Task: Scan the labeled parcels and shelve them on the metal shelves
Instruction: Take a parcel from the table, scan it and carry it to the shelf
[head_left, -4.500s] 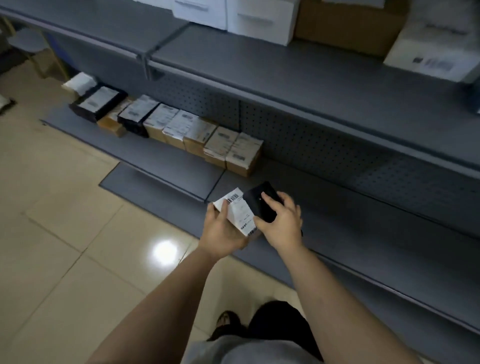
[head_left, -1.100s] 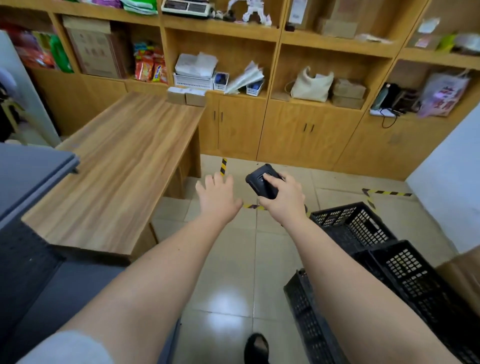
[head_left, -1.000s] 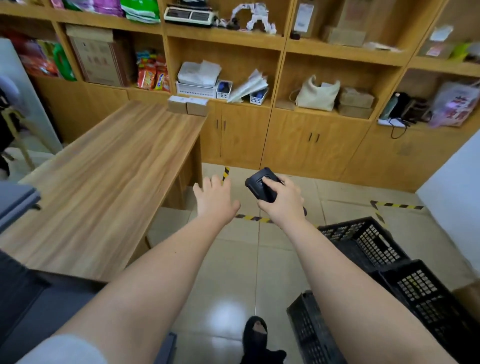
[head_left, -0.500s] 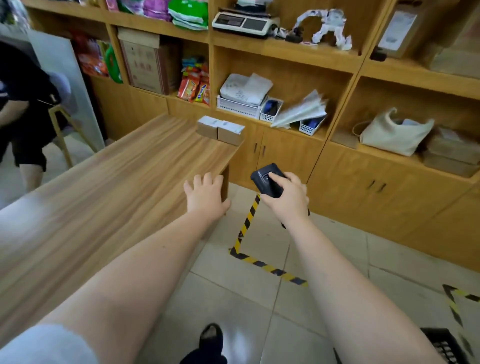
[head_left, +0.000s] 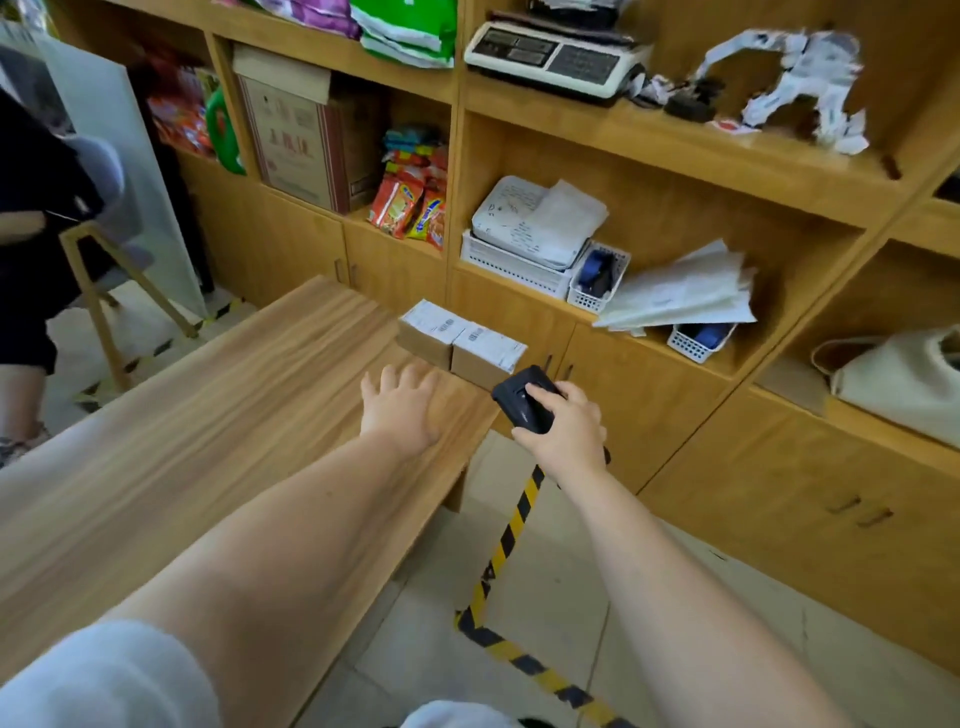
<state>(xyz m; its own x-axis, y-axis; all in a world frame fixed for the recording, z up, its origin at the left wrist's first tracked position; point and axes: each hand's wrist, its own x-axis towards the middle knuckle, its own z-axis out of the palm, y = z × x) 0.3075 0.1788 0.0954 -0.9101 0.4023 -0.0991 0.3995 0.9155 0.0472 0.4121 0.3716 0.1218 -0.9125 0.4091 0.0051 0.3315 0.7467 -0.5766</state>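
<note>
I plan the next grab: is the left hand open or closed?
Open: the left hand holds nothing, fingers straight above the table.

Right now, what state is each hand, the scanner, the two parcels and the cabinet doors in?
Left hand: open, empty, over the table, short of the parcels.
Right hand: grips the scanner.
Scanner: held, off the table.
Left parcel: on the table, label up, untouched.
Right parcel: beside it, touching, label up.
Cabinet doors: closed.

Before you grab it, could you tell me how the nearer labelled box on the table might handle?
The nearer box looks like stiff cardboard, so probably rigid. It seems small, likely light. Flat-sided and low, it should slide, not roll.
</note>
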